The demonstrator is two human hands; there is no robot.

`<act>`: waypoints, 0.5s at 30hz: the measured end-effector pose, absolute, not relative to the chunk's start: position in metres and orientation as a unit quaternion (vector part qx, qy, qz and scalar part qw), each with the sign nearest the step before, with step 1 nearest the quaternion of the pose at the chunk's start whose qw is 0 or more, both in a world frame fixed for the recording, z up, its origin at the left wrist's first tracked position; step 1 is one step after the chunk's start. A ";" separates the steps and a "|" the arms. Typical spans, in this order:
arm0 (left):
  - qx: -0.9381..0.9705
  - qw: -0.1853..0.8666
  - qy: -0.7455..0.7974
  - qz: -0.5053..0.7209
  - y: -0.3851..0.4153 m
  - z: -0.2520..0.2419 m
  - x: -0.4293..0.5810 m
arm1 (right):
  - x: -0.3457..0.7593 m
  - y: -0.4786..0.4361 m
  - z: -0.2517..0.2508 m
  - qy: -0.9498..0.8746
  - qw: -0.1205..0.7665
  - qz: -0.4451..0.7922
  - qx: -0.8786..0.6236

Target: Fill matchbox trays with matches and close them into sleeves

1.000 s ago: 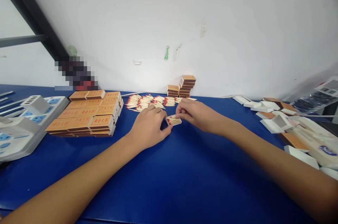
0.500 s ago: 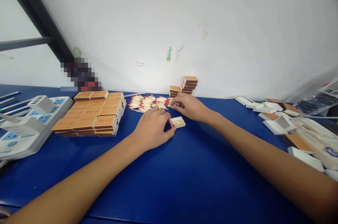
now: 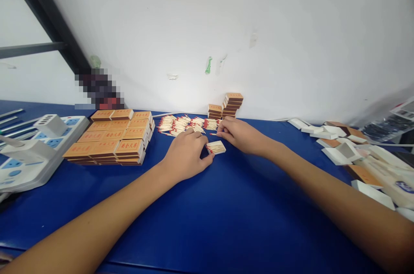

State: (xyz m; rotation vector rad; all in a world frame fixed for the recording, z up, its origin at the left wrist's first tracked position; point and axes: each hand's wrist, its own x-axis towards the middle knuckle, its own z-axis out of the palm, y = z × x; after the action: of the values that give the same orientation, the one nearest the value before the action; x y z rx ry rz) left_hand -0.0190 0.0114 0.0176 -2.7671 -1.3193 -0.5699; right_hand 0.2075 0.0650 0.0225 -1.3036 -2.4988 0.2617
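Observation:
My left hand lies curled on the blue table, its thumb and fingers against the left side of a small white matchbox tray holding red-tipped matches. My right hand hovers just behind that tray with its fingers pinched on matches, a red-tipped one sticking out to the left. A loose pile of matches is spread behind both hands.
Orange matchboxes lie in flat stacks at the left, with two small stacks by the wall. White power strips sit at far left. Empty white trays and orange sleeves clutter the right side.
My right hand went back to the match pile, pinched some matches and has come forward toward the tray. My left hand stayed by the tray.

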 end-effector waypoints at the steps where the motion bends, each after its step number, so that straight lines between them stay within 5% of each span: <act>1: -0.886 0.011 -0.424 -0.186 0.012 0.018 -0.019 | 0.209 0.059 0.026 -0.874 0.157 0.095 -0.450; 8: -0.889 0.018 -0.420 -0.180 0.012 0.017 -0.019 | 0.205 0.031 0.034 -0.896 0.130 0.114 -0.409; 15: -0.888 0.021 -0.420 -0.184 0.012 0.016 -0.019 | 0.199 0.073 0.023 -0.840 0.235 0.069 -0.484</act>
State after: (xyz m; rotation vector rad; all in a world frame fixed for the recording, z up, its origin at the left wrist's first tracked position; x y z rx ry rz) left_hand -0.0191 0.0125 0.0160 -2.7548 -1.3031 -0.5695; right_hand 0.1991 0.0733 0.0233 -1.3271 -2.3055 0.1899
